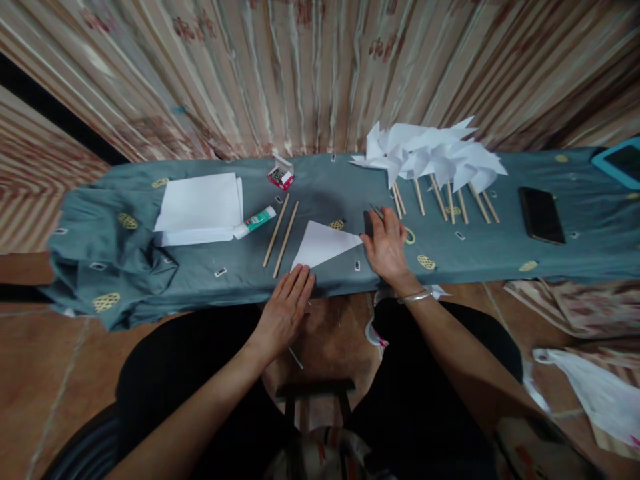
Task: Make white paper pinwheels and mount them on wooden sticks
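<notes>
A folded white paper triangle (323,245) lies on the cloth-covered table in front of me. My left hand (284,312) rests flat with outstretched fingers on its lower left corner. At its right tip, the thumb of my right hand (387,248) touches the paper, while the other fingers reach forward over the cloth. Scissors lie partly hidden beneath that hand, showing a green handle (411,235) on one side and a blade tip on the other. Left of the paper are two wooden sticks (286,239) and a glue stick (255,222).
White paper pinwheels (440,157) on sticks lie at the back right, beside a dark phone (541,215). A blue-framed tablet (620,162) sits at the far right. A stack of white paper (200,207) and a small red box of metal pins (281,173) are to the left.
</notes>
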Demonstrator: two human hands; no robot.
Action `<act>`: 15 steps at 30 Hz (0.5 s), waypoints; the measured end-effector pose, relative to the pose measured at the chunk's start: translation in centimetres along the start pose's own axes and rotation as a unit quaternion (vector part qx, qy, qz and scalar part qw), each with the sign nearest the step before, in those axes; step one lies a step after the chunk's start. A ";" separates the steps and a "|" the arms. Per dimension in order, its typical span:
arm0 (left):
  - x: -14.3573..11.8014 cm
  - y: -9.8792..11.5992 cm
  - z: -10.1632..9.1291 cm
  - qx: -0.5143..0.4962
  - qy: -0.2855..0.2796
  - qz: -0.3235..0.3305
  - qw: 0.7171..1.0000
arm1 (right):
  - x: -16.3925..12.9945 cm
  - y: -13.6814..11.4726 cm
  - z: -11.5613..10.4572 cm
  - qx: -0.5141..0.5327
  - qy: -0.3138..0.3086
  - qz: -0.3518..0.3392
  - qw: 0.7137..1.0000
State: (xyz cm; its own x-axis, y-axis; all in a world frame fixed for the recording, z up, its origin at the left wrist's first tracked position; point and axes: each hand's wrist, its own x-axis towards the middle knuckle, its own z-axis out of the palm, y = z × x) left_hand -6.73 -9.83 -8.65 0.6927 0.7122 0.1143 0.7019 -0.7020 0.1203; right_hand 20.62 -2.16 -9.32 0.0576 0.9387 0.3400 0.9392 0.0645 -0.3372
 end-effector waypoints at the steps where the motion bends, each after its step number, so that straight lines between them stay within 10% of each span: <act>1: -0.3 0.0 0.0 0.000 0.001 -0.003 1.000 | 0.0 -0.1 0.0 0.001 -0.001 0.003 1.000; 15: -1.3 0.8 0.4 -0.038 0.062 -0.043 0.996 | 0.4 -1.1 -1.7 0.086 -0.011 -0.027 0.996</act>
State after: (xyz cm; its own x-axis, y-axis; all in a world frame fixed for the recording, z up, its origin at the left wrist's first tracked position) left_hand -7.01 -11.32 -9.14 0.6005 0.7684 0.2213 0.7403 -0.6389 0.2092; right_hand 20.19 -2.45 -7.35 0.0003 0.9394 0.3428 0.8692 0.1693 -0.4646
